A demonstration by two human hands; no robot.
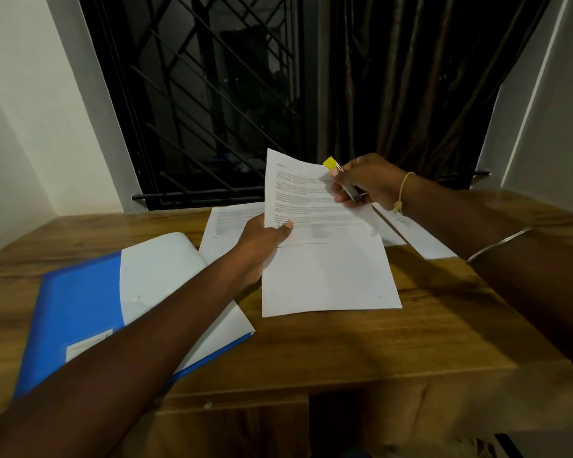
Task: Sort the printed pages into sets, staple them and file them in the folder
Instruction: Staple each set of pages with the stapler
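My left hand (262,241) holds a set of printed pages (325,259) by its left edge, thumb on top, lifted above the wooden table (377,342). My right hand (364,181) grips a stapler with a yellow end (331,165) at the set's top right corner. A blue folder (80,309) lies open at the left with white sheets (156,266) inside, partly hidden by my left forearm. More printed pages lie flat on the table behind the held set (225,226) and at the right (420,236).
The table ends at a wall with a dark barred window (212,94) and a dark curtain (411,77). White walls flank both sides. Bare wood shows in front of the held pages.
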